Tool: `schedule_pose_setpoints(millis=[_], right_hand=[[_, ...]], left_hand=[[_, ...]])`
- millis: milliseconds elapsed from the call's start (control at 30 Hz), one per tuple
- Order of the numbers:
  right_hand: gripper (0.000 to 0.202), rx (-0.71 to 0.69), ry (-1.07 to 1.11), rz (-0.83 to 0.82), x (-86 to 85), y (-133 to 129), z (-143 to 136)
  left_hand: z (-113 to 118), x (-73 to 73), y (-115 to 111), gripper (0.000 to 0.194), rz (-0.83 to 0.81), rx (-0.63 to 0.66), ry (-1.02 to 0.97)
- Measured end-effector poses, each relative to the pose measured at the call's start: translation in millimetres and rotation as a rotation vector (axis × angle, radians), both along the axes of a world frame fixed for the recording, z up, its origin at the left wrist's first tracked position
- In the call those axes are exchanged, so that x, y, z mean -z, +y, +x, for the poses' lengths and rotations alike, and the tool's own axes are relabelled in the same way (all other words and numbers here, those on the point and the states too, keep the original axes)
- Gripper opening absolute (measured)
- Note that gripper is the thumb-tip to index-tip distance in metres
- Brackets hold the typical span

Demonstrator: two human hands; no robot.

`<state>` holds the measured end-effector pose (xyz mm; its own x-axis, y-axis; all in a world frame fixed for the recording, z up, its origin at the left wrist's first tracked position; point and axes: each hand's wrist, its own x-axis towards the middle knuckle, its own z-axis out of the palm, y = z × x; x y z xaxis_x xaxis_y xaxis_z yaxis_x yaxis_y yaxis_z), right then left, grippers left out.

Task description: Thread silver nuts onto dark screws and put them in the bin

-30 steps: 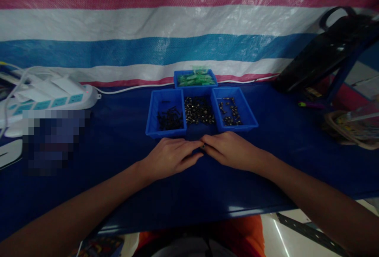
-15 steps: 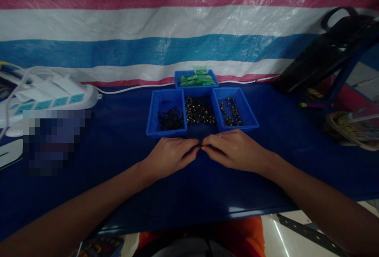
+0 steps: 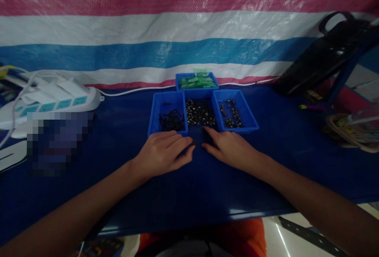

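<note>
My left hand (image 3: 166, 150) is pinched, thumb against fingers, around a small dark piece too small to name, in front of the left blue bin (image 3: 151, 119). Thin black screw-like parts (image 3: 171, 120) lie in that bin. My right hand (image 3: 229, 144) is open, thumb and index finger apart, its index fingertip at the near edge of a pile of small shiny metal parts (image 3: 199, 111) between the two bins. The right blue bin (image 3: 250, 117), just beyond this hand, contains several similar metal parts (image 3: 233, 120).
Behind the bins stands a smaller blue bin (image 3: 177, 81) of green packets (image 3: 198, 80). A white power strip (image 3: 94, 98) with plugs lies at left. At right are a black bottle (image 3: 314, 59), a purple pen-like item (image 3: 314, 107) and a woven basket (image 3: 334, 126). Striped sheeting (image 3: 148, 55) hangs behind.
My hands were together at the fingertips over a small piece and are now apart. The left has drawn slightly left; the right has opened, its index finger reaching forward to the metal parts.
</note>
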<state>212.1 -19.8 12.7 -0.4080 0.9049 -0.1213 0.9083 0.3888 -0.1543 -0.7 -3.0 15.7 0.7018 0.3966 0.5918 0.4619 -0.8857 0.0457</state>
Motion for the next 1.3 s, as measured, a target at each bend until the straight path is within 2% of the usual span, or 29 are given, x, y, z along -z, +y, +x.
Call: schedule_pose_setpoints(millis=[200,333,400,433,600,633,700,800,1000,1167,1300], right_hand=[[0.061,0.048,-0.036,0.007,2.1,0,-5],[0.061,0.064,-0.046,0.009,2.3,0,-5],[0.056,0.056,-0.045,0.012,2.7,0,-5],[0.053,0.051,-0.039,0.017,3.1,0,-5],[0.056,0.072,-0.050,0.062,5.2,-1,-5],[0.057,0.078,-0.063,0.069,5.3,-1,-6],[0.055,0.076,-0.075,0.076,5.2,-1,-6],[0.047,0.062,-0.058,0.070,4.2,-1,-6],[0.052,0.074,-0.083,0.059,3.0,-1,-6],[0.027,0.041,-0.049,0.047,3.4,0,-4],[0.020,-0.004,-0.042,0.031,3.2,0,-3]], left_hand=[[-11,-11.5,23,0.014,0.107,-0.388,0.177],[-12,-13.7,27,0.020,0.115,-0.523,0.236],[-11,-14.5,25,0.019,0.158,-0.494,0.210],[-10,-14.6,22,0.017,0.186,-0.438,0.194],[1,-6.2,3,0.014,0.256,0.058,0.234],[5,-2.8,0,0.013,0.239,0.131,0.275],[10,4.2,-5,0.011,0.188,0.194,0.342],[14,11.3,-5,0.015,0.139,0.206,0.375],[14,14.2,-1,0.022,0.102,0.179,0.379],[15,18.1,-3,0.022,0.074,0.156,0.422],[13,21.5,-2,0.024,0.054,0.080,0.400]])
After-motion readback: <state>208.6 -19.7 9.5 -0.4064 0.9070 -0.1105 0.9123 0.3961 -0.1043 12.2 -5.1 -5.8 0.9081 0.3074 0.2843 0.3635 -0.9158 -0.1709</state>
